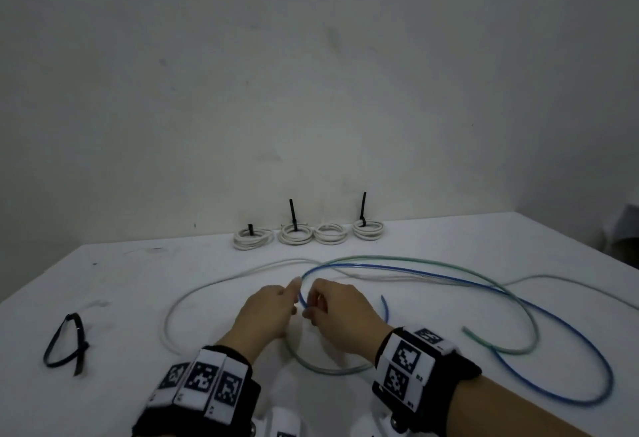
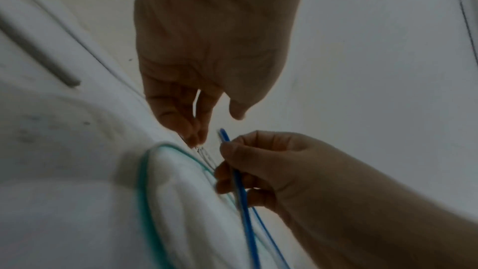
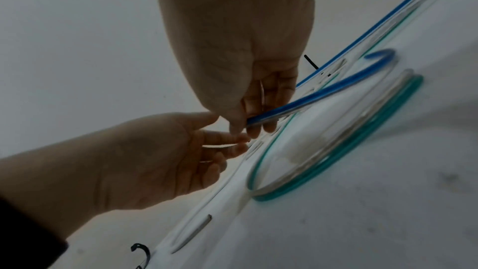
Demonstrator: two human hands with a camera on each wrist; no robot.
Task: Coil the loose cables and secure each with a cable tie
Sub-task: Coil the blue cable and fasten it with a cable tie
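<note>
A: Quick status, what's each hand doing?

B: Right hand (image 1: 337, 305) has fingers curled round the blue cable (image 1: 518, 302), pinching it near one end, lifted just off the table (image 1: 138, 298). Left hand (image 1: 268, 312) is right beside it, fingers straight and apart, holding nothing; index tip nearly at the blue strand, looks ready to take the loop.

A: Why hold near the end?

B: Prob. to start the first turn: right feeds, left would pin the coil. My guess only.

A: Where's the rest of it, w/ respect to the right hand?

B: Blue runs off beyond the hand, sweeps wide to its right, loops back toward the person. Its other end (image 1: 383, 297) sits just right of the hand. Green cable (image 1: 415, 258) arcs beyond and right of the hand, crossing the blue; white cable (image 1: 193, 295) curves round to the left.

A: Done ones?

B: Four white coils (image 1: 307, 234) in a row well beyond the hand by the wall; three show black ties, 4th I can't tell. Spare black cable ties (image 1: 65, 340) lie far left of the hand.

A: So three loose left?

B: Seems so.
</note>
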